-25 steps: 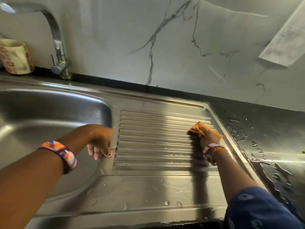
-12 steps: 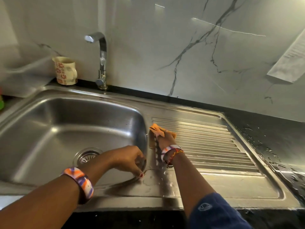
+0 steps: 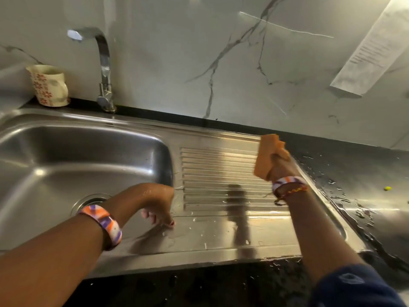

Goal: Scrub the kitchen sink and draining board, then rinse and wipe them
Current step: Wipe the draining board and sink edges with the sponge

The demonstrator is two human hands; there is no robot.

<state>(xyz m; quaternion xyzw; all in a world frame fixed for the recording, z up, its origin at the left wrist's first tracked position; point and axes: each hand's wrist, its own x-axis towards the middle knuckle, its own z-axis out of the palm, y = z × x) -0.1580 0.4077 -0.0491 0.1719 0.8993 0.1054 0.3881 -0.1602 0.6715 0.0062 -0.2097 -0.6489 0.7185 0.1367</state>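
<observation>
Half a second ago our orange cloth (image 3: pixel 269 155) was at the sink-side end of the ridges; now our right hand (image 3: pixel 279 166), clenched around it, has carried it to the far right corner of the draining board (image 3: pixel 221 171). Our left hand (image 3: pixel 159 203) rests loosely curled, holding nothing, fingertips on the steel beside the sink (image 3: pixel 77 156) bowl. Beads of water lie on the dark counter (image 3: pixel 358 173); we judge a hard sweep here could push more over the rim.

Paper (image 3: pixel 374 45) text blurred; sink (image 3: pixel 66 156) left edge cut off.
</observation>
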